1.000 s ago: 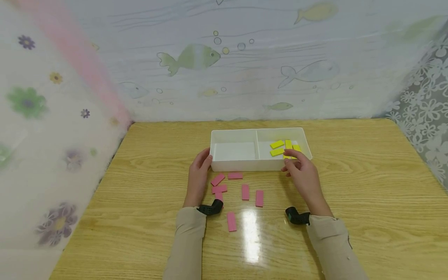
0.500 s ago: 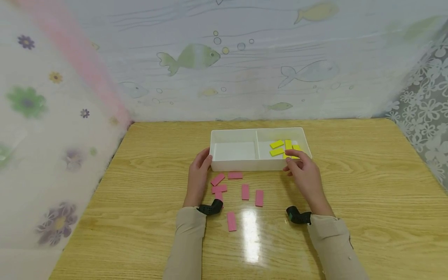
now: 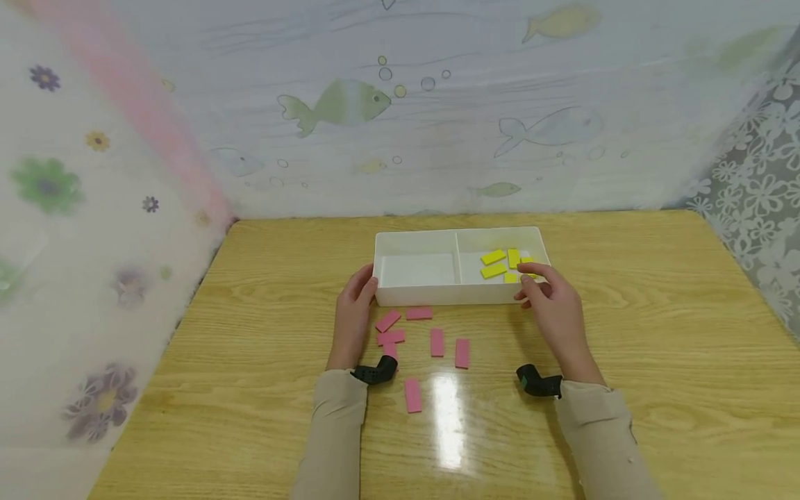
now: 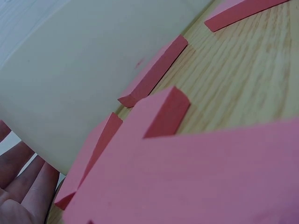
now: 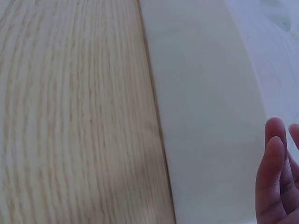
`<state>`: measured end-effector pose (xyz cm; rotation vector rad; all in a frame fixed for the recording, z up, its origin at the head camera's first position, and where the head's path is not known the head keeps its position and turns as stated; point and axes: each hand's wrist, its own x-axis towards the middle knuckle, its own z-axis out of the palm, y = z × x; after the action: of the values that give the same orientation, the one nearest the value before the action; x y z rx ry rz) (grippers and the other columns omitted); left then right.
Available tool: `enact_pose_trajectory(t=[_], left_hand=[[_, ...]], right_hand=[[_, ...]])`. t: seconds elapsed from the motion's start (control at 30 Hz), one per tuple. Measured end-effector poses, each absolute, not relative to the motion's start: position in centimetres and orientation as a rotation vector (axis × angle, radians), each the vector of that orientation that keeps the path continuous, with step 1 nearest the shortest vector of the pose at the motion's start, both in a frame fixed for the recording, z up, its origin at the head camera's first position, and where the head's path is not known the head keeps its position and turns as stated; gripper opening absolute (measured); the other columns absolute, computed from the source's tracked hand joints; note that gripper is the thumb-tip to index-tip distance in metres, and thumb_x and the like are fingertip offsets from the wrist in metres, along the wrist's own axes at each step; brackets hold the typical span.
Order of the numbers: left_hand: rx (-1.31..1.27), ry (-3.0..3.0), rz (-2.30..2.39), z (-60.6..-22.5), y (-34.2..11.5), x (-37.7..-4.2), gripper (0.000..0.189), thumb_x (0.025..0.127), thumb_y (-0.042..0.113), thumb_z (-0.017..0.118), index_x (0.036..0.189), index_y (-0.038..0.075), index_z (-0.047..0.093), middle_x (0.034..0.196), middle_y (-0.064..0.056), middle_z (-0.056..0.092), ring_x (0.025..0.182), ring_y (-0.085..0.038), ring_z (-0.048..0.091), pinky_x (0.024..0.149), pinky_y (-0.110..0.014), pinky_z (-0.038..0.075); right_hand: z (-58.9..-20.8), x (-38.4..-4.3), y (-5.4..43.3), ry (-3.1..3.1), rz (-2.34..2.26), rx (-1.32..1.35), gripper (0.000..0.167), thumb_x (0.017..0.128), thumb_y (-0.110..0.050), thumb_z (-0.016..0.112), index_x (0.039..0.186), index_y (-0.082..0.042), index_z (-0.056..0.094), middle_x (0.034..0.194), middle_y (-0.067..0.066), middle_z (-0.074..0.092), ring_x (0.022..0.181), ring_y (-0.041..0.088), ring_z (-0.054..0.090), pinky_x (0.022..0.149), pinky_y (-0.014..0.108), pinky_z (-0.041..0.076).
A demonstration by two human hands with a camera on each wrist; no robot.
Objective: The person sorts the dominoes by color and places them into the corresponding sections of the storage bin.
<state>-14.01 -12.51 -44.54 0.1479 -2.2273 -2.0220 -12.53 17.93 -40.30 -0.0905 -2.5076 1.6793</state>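
A white two-compartment box (image 3: 415,294) stands on the table, with several yellow rectangular blocks (image 3: 493,257) lying in its right compartment. My left hand (image 3: 353,312) rests against the box's left end, fingers along the wall and thumb by the front corner. Over the front wall near the right corner is my right hand (image 3: 553,305), its fingers loosely bent. Nothing shows between its thumb and fingers (image 5: 274,158) in the right wrist view. It partly hides the yellow blocks on that side. Several pink rectangular blocks (image 3: 437,342) lie in front of the box; some overlap near my left wrist.
The wooden table (image 3: 262,417) carries everything and meets a fish-patterned wall covering (image 3: 437,139) behind the box. A flowered covering (image 3: 56,278) runs along the left side. One pink block (image 3: 412,396) lies apart, nearer to me. Black wrist cameras (image 3: 376,370) sit on both wrists.
My right hand has moved a little to the right along the box's front wall, uncovering more of the yellow blocks. The left hand and the pink blocks stay in place.
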Motion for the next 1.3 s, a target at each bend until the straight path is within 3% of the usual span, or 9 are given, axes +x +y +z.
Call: enact_pose_trajectory(t=[0.2,0.37,0.53,0.67,0.9,1.17,1.3], left_hand=[[0.155,-2.225,-2.020,-44.5,-12.5,-14.0,0.040,0.091,0.036,0.048,0.128,0.019,0.049,0.128,0.003,0.048,0.114,-0.004,0.043,0.096,-0.029,0.035],[0.153,-2.219,-2.038,-44.6,-12.5,-14.0,0.040,0.091,0.035,0.048,0.128,0.018,0.049,0.129,0.002,0.048,0.114,-0.005,0.043,0.096,-0.030,0.035],[0.151,-2.225,-2.041,-44.5,-12.4,-14.1,0.043,0.091,0.039,0.048,0.129,0.019,0.048,0.129,0.003,0.047,0.115,-0.005,0.043,0.096,-0.030,0.035],[0.149,-2.221,-2.055,-44.5,-12.5,-14.1,0.045,0.090,0.040,0.049,0.129,0.018,0.047,0.130,0.002,0.047,0.115,-0.006,0.043,0.096,-0.030,0.035],[0.142,-2.225,-2.057,-44.4,-12.5,-14.1,0.046,0.090,0.040,0.049,0.129,0.016,0.048,0.130,0.001,0.047,0.115,-0.006,0.043,0.095,-0.029,0.037],[0.144,-2.226,-2.085,-44.2,-12.5,-14.2,0.043,0.091,0.034,0.049,0.129,0.015,0.047,0.130,0.000,0.047,0.115,-0.007,0.043,0.095,-0.030,0.037],[0.116,-2.275,-2.101,-44.1,-12.9,-14.3,0.044,0.091,0.035,0.049,0.131,0.017,0.045,0.131,0.000,0.045,0.117,-0.009,0.042,0.096,-0.032,0.035]], right_hand=[[-40.2,-12.5,18.5,-2.416,1.644,-0.134,0.030,0.091,-0.033,0.049,0.114,-0.016,0.058,0.079,0.012,0.064,0.070,0.028,0.058,0.062,0.029,0.048],[-40.4,-12.7,19.1,-2.316,1.621,-0.215,0.027,0.091,-0.030,0.049,0.110,-0.015,0.061,0.087,0.005,0.063,0.079,0.022,0.056,0.059,0.024,0.043],[-40.1,-12.9,19.5,-2.254,1.564,-0.264,0.027,0.090,-0.028,0.052,0.112,-0.017,0.060,0.108,0.000,0.054,0.096,0.012,0.049,0.078,0.024,0.040],[-40.2,-13.0,19.8,-2.243,1.568,-0.266,0.033,0.087,-0.026,0.057,0.120,-0.019,0.055,0.118,0.000,0.047,0.107,0.014,0.042,0.091,0.032,0.034],[-40.8,-13.0,20.2,-2.222,1.858,-0.334,0.051,0.090,-0.038,0.049,0.137,-0.028,0.033,0.141,-0.007,0.029,0.128,0.009,0.024,0.104,0.034,0.020],[-41.4,-13.5,20.5,-2.026,2.395,-0.243,0.065,0.093,-0.043,0.039,0.144,-0.021,0.005,0.149,0.004,0.004,0.133,0.012,0.009,0.107,0.036,0.010],[-41.9,-13.8,20.3,-2.023,2.456,-0.237,0.067,0.094,-0.039,0.039,0.144,-0.018,0.000,0.149,0.005,-0.001,0.134,0.012,0.006,0.108,0.032,0.008]])
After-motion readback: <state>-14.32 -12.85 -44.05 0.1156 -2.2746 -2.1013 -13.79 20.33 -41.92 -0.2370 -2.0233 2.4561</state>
